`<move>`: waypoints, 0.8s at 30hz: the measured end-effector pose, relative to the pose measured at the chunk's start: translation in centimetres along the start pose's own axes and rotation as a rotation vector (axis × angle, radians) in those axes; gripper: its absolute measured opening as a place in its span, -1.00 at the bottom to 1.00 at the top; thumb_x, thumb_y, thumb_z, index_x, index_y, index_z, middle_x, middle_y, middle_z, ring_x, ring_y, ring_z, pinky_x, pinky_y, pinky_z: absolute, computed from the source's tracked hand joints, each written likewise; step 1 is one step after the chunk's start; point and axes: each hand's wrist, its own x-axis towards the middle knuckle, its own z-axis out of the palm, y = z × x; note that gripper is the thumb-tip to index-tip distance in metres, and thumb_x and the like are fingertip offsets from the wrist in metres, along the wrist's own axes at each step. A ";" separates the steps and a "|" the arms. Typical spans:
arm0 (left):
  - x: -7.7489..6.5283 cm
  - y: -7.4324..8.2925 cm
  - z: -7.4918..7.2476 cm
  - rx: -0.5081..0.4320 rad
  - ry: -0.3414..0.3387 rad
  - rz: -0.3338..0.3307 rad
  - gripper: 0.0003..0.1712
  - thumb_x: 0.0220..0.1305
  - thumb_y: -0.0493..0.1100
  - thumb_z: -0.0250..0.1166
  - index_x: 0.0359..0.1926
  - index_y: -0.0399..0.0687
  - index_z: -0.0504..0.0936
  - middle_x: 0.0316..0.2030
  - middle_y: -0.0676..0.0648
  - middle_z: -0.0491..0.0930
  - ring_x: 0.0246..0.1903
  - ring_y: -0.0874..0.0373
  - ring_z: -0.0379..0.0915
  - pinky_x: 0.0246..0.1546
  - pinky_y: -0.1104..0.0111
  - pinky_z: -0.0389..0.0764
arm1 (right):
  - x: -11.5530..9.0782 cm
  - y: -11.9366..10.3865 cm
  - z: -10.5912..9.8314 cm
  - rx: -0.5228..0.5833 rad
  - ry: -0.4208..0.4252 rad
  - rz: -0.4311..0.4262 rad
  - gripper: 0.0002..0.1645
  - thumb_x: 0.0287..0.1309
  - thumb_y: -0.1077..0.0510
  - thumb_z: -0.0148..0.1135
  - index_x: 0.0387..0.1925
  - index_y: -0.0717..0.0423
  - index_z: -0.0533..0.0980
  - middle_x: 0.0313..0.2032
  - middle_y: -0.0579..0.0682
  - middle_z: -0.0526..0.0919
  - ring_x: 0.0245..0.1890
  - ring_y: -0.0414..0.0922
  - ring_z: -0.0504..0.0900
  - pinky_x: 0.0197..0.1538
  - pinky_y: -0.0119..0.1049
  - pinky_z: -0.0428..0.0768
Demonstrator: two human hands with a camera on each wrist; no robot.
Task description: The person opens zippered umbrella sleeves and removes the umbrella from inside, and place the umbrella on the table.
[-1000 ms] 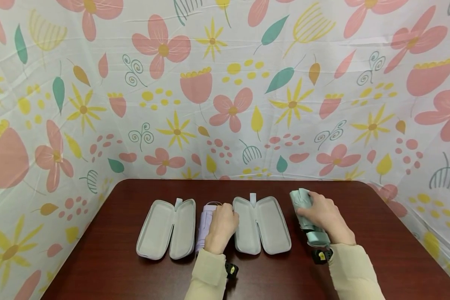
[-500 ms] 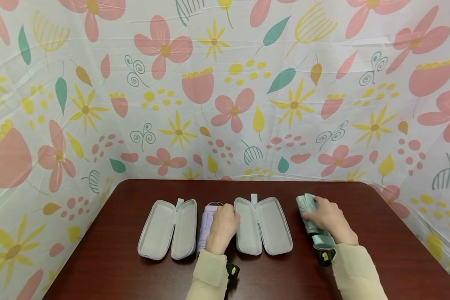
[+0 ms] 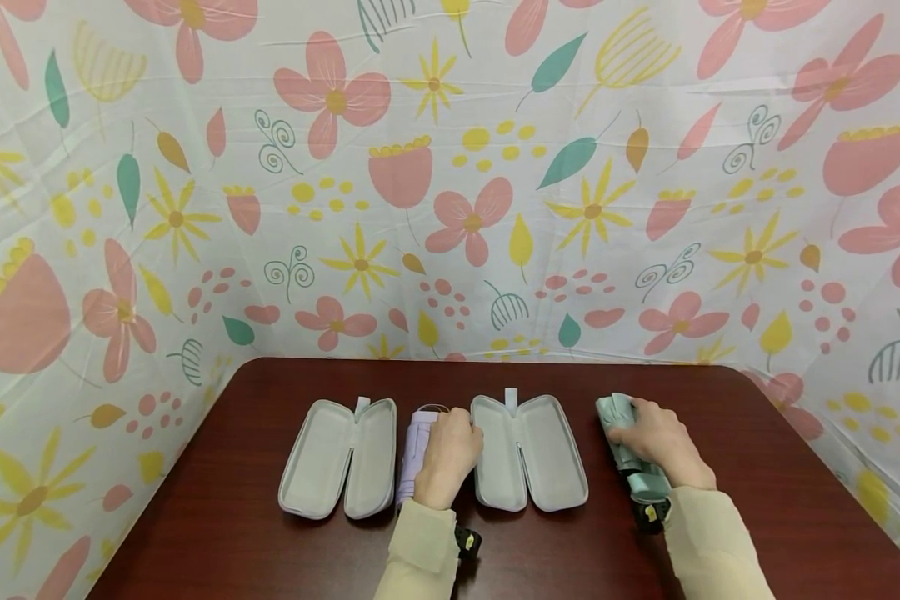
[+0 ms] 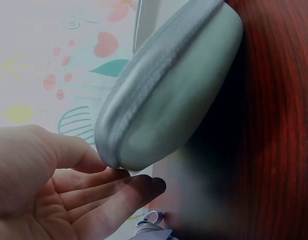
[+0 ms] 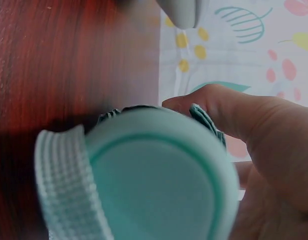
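My left hand point(image 3: 450, 454) is at the near-left edge of the right-hand zippered case point(image 3: 551, 454), which lies open. In the left wrist view, thumb and forefinger of the left hand point(image 4: 59, 185) pinch the rounded edge of that case point(image 4: 178, 95), mint outside with a grey zipper. A folded purple umbrella point(image 3: 415, 446) lies just left of this hand, partly hidden by it. My right hand point(image 3: 660, 437) grips a folded mint-green umbrella point(image 3: 621, 433), thumb on its left side. Its round handle end point(image 5: 158, 190) and woven strap point(image 5: 69, 185) face the right wrist camera.
Another open zippered case point(image 3: 311, 467), pale grey inside, lies left of the purple umbrella. Everything is on a dark red-brown wooden table point(image 3: 217, 517). A flower-printed cloth point(image 3: 465, 275) hangs behind its far edge.
My right hand has moved the mint-green umbrella slightly right and toward me. My left hand keeps its place by the right-hand case. The head view has shifted slightly.
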 end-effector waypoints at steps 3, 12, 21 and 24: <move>0.0 0.0 0.0 -0.002 0.002 0.006 -0.54 0.09 -0.40 0.16 -0.79 0.00 0.19 -0.79 0.04 0.19 -0.74 0.17 0.14 -0.74 0.35 0.24 | 0.1 0.2 0.1 0.000 -0.005 0.007 -0.03 0.04 0.00 0.35 0.28 0.57 0.19 0.06 0.59 0.38 -0.14 0.37 0.47 -0.14 0.19 0.47; 0.1 -0.1 0.0 -0.004 -0.019 -0.002 -0.53 0.13 -0.40 0.15 -0.79 0.00 0.19 -0.79 0.06 0.15 -0.74 0.18 0.12 -0.75 0.36 0.21 | 0.1 0.4 0.4 0.003 -0.020 0.026 0.00 0.07 -0.02 0.33 0.31 0.57 0.14 0.12 0.62 0.31 -0.07 0.42 0.44 -0.11 0.22 0.45; 0.0 -0.2 0.1 0.007 -0.014 0.005 -0.55 0.13 -0.39 0.16 -0.78 -0.01 0.22 -0.78 0.04 0.19 -0.74 0.17 0.15 -0.73 0.34 0.23 | -0.2 0.1 0.6 0.003 -0.023 0.028 0.00 0.07 0.00 0.34 0.31 0.56 0.13 0.14 0.63 0.29 -0.02 0.49 0.40 -0.06 0.27 0.43; 0.0 -0.2 0.2 0.001 -0.019 0.001 -0.55 0.13 -0.39 0.16 -0.78 -0.01 0.22 -0.78 0.04 0.19 -0.74 0.16 0.14 -0.73 0.34 0.23 | -0.2 0.2 0.8 0.003 -0.029 0.037 0.00 0.09 -0.01 0.35 0.30 0.57 0.13 0.15 0.63 0.28 -0.01 0.50 0.40 -0.05 0.28 0.43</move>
